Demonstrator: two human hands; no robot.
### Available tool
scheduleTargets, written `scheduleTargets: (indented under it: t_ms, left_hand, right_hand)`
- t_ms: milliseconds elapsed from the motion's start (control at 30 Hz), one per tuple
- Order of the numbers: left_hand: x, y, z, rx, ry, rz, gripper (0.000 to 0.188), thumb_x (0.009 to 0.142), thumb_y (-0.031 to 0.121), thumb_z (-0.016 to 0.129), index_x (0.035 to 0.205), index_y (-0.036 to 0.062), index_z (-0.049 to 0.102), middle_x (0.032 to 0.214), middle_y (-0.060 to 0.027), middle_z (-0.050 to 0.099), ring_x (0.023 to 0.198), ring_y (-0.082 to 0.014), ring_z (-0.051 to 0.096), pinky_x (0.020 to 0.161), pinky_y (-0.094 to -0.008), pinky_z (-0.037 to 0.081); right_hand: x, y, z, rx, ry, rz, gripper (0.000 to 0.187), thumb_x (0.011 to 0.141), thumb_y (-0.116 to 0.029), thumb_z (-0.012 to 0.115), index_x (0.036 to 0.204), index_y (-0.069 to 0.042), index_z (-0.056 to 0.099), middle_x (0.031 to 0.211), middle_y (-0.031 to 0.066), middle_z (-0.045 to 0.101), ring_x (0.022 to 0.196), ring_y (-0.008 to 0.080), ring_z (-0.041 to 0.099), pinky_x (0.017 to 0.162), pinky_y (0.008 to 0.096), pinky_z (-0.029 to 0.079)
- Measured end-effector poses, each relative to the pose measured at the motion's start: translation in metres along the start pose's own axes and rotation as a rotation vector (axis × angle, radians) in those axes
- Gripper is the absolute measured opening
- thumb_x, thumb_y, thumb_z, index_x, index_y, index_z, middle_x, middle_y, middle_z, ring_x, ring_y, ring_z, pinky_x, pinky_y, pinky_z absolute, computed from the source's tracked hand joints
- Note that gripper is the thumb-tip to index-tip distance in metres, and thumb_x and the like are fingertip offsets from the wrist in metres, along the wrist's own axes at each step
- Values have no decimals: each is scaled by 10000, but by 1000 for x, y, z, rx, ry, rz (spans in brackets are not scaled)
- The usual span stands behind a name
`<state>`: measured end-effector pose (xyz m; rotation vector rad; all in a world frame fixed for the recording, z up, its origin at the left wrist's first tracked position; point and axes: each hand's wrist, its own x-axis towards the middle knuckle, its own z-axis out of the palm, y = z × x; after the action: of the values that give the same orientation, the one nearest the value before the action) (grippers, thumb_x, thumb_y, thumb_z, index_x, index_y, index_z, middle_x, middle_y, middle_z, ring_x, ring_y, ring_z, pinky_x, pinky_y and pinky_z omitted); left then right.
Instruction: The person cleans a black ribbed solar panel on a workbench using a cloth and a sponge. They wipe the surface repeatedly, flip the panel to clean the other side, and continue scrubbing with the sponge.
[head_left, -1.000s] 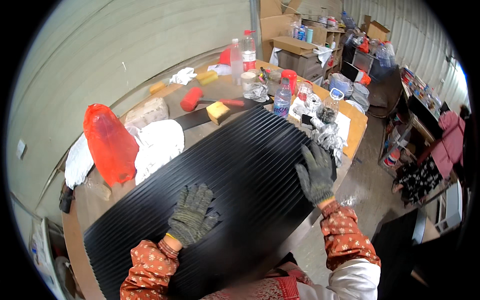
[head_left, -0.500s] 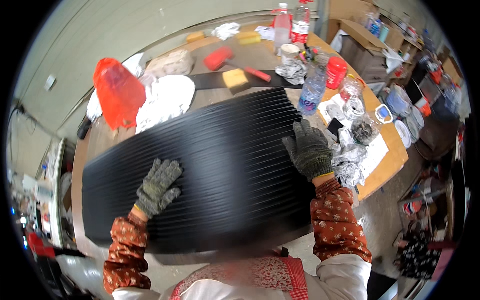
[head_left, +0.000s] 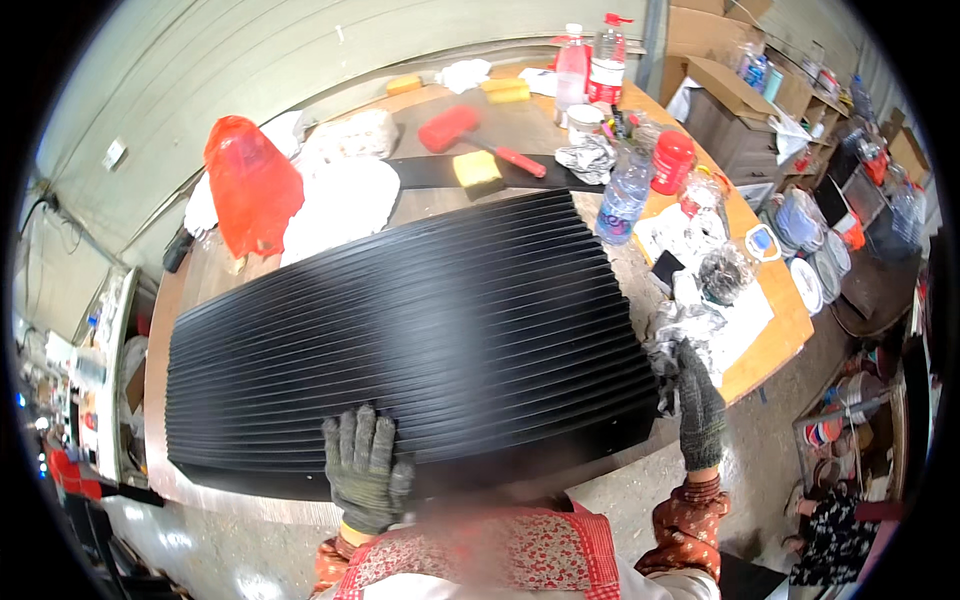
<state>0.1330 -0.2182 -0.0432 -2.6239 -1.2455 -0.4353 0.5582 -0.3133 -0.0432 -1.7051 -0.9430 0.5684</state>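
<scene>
Black panel (head_left: 400, 330) | under flattened left hand (head_left: 365, 475) | right hand (head_left: 701, 412) at rag (head_left: 686, 326), grip unclear

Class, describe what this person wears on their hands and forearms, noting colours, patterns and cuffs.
The left hand and right hand wear dark grey-green knitted gloves, the left with a yellow wrist edge. Both sleeves are rust-red with small pale flowers; the right one ends in a ribbed cuff.

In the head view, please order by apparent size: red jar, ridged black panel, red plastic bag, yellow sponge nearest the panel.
1. Ridged black panel
2. Red plastic bag
3. Red jar and yellow sponge: too alike to rank surely.
</scene>
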Motion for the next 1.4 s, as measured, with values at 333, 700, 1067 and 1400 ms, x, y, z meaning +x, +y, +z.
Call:
scheduleTargets:
  t_ms: [333, 700, 1067, 1400]
  left_hand:
    - [0, 3, 19, 49, 85, 25, 632, 984, 509, 380, 1407, 48, 474, 1505, -183, 392, 1438, -397, 280, 1152, -624, 190]
    - [3, 47, 34, 185, 298, -388, 512, 984, 336, 378, 1391, 53, 507, 1497, -193, 408, 1420, -398, 311, 1174, -587, 120]
    - [36, 147, 64, 94, 400, -580, 533, 954, 287, 394, 1434, 64, 463, 1528, -220, 341, 1438, -437, 239, 1169, -600, 64]
    - [86, 241, 70, 9, 295, -249, 581, 965, 451, 393, 1406, 86, 491, 1514, -198, 371, 1466, -390, 210, 1151, -643, 24]
  right_hand:
    - [15, 15, 25, -353, 111, -287, 419, 985, -215, 543, 1367, -45, 524, 1347, 159, 571, 1242, 285, 537, 1056, 385, 398]
    - [63, 51, -26, -812, -157, -275, 497, 880, -205, 622, 1361, -121, 533, 1347, 188, 545, 1172, 401, 543, 996, 468, 435]
    - [104, 31, -116, -363, 138, -423, 312, 892, -40, 676, 1197, 13, 646, 1143, 144, 691, 1029, 207, 660, 880, 335, 513]
    - [122, 24, -48, -380, -262, -666, 344, 817, -172, 761, 1129, -55, 678, 1050, 129, 698, 980, 293, 677, 853, 382, 536]
